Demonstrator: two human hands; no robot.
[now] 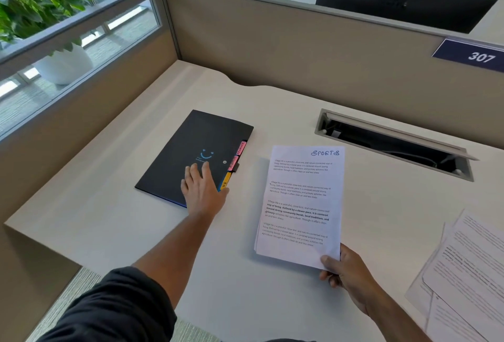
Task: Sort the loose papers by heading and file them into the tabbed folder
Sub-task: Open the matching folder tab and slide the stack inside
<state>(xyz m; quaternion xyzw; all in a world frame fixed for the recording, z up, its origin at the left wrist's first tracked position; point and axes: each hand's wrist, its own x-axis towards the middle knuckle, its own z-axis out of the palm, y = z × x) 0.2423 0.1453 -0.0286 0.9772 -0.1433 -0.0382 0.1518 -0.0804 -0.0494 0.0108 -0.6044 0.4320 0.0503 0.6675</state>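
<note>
The black tabbed folder [191,156] lies closed on the desk [114,213] under the flat, straight-fingered left hand [200,191], tabs facing right toward the SPORTS sheets [301,202], pinched at their near corner by the right hand [345,273].

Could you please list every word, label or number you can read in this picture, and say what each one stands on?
"SPORTS": handwritten in blue at the top of the sheet held by the right hand.
"307": white on the dark blue plate on the partition.
"FINANCE": on the upper pink tab of the black folder.
Lower pink tab, yellow tab, folder's cover print: too small to read.
The sheet's paragraphs begin "Village life is a peaceful"; the rest blurs.
Papers at right: blurred.
</note>
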